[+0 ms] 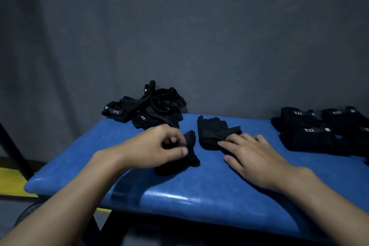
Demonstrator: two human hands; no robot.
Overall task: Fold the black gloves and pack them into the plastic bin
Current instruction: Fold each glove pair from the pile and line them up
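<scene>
Counter (199, 189) blue, padded, glossy along the near edge, grey wall (179, 36) right behind it. My left grip (159, 146) is curled, thumb and fingertips pinching left glove (179, 166). That glove is bunched up, lower part lying on the counter near the middle, one end sticking up past my knuckles. My right grip (253, 158) is spread flat, palm down, fingers straight. Fingertips (221, 143) press the near end of right glove (211, 130), thumb over bare counter beside it. Right glove lies flat on the counter, its fingers pointing away from me toward the wall; looks doubled over at the near end, can't tell for sure. The two gloves sit just beside each other, narrow strip of blue between them, not touching. Pile (147, 108) of loose black gloves at the back left corner, tangled, against the wall, white 5.11 tags upside down on two of them; it sits just behind my left knuckles, apart from left glove. Stack (311, 132) of neatly folded gloves at the right edge of the counter, in rows, 5.11 tags facing me, well apart from right glove, running out of frame. Both my forearms bare. Yellow stripe (12, 181) on the floor at left, dark post (12, 146) slanting above it
</scene>
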